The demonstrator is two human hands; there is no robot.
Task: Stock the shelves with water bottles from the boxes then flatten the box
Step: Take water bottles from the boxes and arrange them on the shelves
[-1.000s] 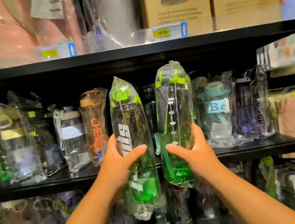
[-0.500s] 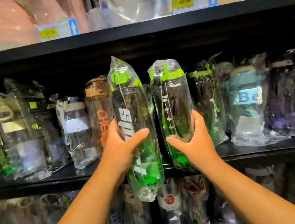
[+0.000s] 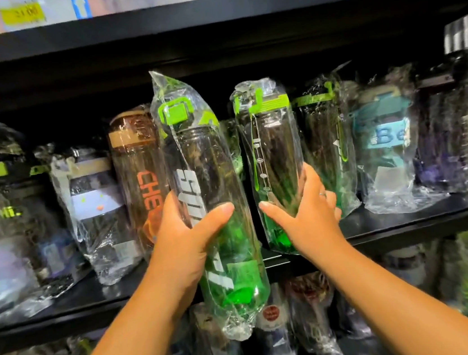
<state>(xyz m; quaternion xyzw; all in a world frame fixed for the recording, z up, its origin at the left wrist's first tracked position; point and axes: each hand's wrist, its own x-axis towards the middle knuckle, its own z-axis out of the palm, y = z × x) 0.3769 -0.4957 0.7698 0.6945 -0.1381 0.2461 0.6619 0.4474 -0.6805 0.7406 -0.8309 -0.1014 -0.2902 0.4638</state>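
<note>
**A:** Where are the two bottles?

**B:** The left bottle (image 3: 215,203) is in the air in front of the middle shelf (image 3: 409,223). It is tilted, with its green lid leaning back toward the opening and its base hanging below the shelf's front edge. The right bottle (image 3: 272,155) is nearly upright with its base at that edge. I cannot tell whether it rests on the board or sits just above it.

**A:** And the hands?

**B:** The left hand (image 3: 184,242) is wrapped round the middle of its bottle, thumb across the front and fingers behind. The right hand (image 3: 305,218) grips the lower half of the other one, thumb in front and fingers curled round the far side.

**A:** How will they handle?

**B:** Light, I'd judge, since they look empty. The hard clear plastic seems stiff enough not to give. The trouble is the loose clear bag (image 3: 163,91) round each one, which looks slick and may slide over the body. Squeezing mid-body through the film seems safer than holding the crinkled ends.

**A:** What's around them?

**B:** Just to the left is a brown bottle (image 3: 140,165) with orange lettering. To the right is another green-lidded bottle (image 3: 325,142), then a teal bottle (image 3: 385,144). The gap between them looks narrow, so the neighbours could tip. A price tag (image 3: 22,14) sits on the shelf above.
</note>
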